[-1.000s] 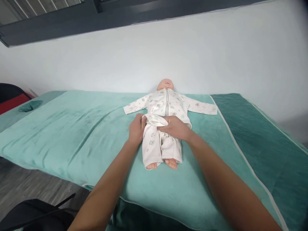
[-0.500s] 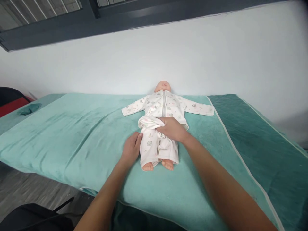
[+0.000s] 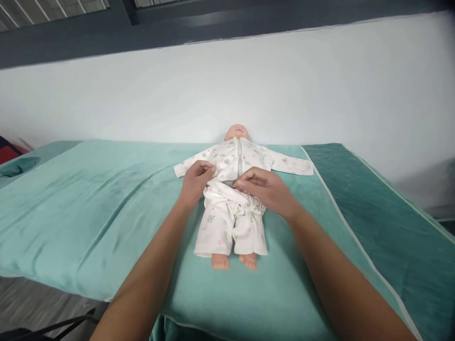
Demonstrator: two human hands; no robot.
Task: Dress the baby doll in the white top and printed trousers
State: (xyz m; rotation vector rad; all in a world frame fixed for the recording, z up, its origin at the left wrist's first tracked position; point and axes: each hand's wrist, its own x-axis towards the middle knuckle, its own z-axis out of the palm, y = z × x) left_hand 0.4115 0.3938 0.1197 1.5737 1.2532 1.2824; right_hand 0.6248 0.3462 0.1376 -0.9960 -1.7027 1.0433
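A baby doll (image 3: 237, 131) lies on its back, dressed in a white printed jacket (image 3: 227, 156) and matching pants (image 3: 216, 227). Its bare feet stick out of the pant legs. My left hand (image 3: 197, 182) is closed in a pinch at the jacket's lower edge, on the left side of the waist. Across from it, my right hand (image 3: 266, 189) pinches the bunched waistband of the pants near the middle, its fingertips partly hidden. A narrow gap shows between the jacket hem and the waistband. Both sleeves lie spread out to the sides.
A light green cover (image 3: 106, 199) lies over the bed, with darker green cloth (image 3: 373, 208) on the right. Behind the doll's head rises a white wall (image 3: 159, 99). A red and black object (image 3: 7, 150) sits at the far left, and black straps (image 3: 67, 324) show at bottom left.
My left hand has moved up from the pant leg to the jacket's lower edge. The pants sit higher and straighter, with more of the feet showing. My right hand stays at the waist.
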